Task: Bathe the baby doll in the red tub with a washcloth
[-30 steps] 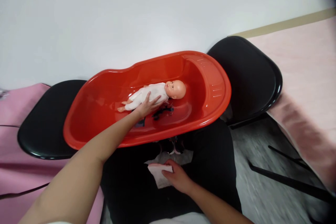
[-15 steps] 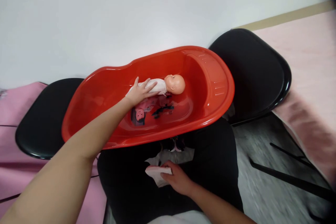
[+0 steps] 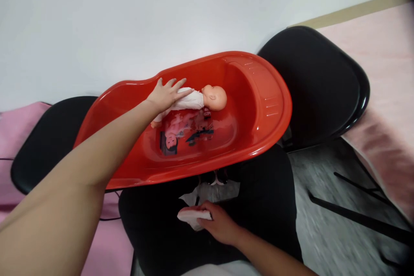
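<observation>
A baby doll (image 3: 190,100) in a white garment lies along the far inner wall of a red baby bathtub (image 3: 258,138), its bare head toward the right and its face turned to the far side. My left hand (image 3: 166,94) rests on the doll's body with the fingers spread and stretched out. Over my lap, in front of the tub, my right hand (image 3: 221,224) is closed round a folded white and pink cloth (image 3: 194,215). A printed baby picture (image 3: 171,138) shows on the tub floor; my left forearm hides part of the tub's near-left side.
Black chair seats stand at both ends of the tub, one on the right (image 3: 317,86) and one on the left (image 3: 48,138). Pink fabric (image 3: 384,60) spreads at the right, with more at the left. A white wall (image 3: 145,17) rises behind the tub.
My left hand has shifted slightly up and left on the doll. The doll has rolled toward the far wall, so its ear now shows. My right hand keeps the cloth in nearly the same place.
</observation>
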`<state>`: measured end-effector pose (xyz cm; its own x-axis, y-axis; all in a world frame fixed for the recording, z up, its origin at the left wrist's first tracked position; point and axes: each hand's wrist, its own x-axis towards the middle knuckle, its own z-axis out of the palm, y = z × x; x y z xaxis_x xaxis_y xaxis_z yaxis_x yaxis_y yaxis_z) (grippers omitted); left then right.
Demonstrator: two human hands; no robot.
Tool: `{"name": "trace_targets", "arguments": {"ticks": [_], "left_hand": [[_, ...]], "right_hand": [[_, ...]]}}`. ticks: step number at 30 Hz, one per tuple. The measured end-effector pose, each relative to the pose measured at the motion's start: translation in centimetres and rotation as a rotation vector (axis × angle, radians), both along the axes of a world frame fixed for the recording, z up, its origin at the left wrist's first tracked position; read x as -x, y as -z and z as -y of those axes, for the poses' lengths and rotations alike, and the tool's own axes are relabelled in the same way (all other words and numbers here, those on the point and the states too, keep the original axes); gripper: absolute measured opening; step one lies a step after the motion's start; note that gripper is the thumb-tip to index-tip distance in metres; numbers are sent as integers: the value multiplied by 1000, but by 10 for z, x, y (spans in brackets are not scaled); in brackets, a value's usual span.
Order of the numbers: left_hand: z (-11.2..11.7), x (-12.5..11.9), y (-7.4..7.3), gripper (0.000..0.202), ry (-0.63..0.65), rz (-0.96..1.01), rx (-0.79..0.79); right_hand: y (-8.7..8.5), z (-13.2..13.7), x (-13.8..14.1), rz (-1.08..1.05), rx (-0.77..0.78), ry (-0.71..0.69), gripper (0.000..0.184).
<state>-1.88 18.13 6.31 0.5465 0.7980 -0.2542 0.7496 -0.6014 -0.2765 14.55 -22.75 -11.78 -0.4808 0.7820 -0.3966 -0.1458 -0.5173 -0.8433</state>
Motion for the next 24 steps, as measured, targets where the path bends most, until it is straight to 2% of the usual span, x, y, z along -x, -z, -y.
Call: {"name": "trace_targets", "arguments": {"ticks": [6, 14, 17, 19, 22, 24], "left_hand": [[-18, -12, -8, 80, -47, -26, -21], [-46, -14, -13, 66, -151, -65, -70], [-53, -14, -14, 62, -181, -89, -76], [-57, -13, -15, 59, -209, -92, -66], [-62, -10, -15, 54, -242, -95, -64], [-65, -7, -15, 53, -253, -89, -62]], "right_hand": [[-1, -2, -3, 37, 11, -19, 22], [-7, -2, -1, -94, 110, -1, 22], [-8, -2, -1, -80, 108, 14, 19], [-10, -3, -4, -90, 164, 18, 17], [-25, -13, -14, -183, 270, 1, 40], [-45, -27, -27, -221, 255, -21, 52]]}}
